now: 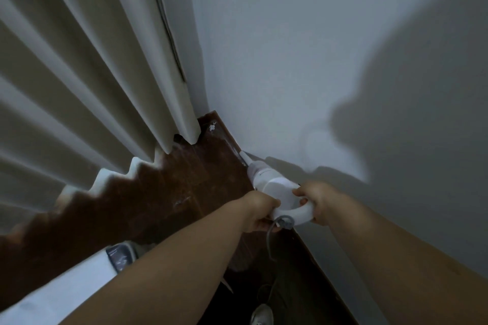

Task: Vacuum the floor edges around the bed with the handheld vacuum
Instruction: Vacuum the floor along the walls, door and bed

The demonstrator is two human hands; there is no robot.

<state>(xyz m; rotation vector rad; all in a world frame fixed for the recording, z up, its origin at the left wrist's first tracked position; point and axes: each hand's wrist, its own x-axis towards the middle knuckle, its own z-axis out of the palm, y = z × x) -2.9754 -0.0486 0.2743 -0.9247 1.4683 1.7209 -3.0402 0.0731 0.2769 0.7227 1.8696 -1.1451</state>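
both hands [260, 209] on vac [274, 187], nozzle at wall [290, 60]; curtain [79, 73] just left.

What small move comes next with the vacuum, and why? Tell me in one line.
Probably slide the vacuum forward along the wall toward the corner by the curtain. Its nozzle sits on the floor at the wall's edge, both hands grip the handle (left hand, right hand), and a white speck lies ahead near the corner.
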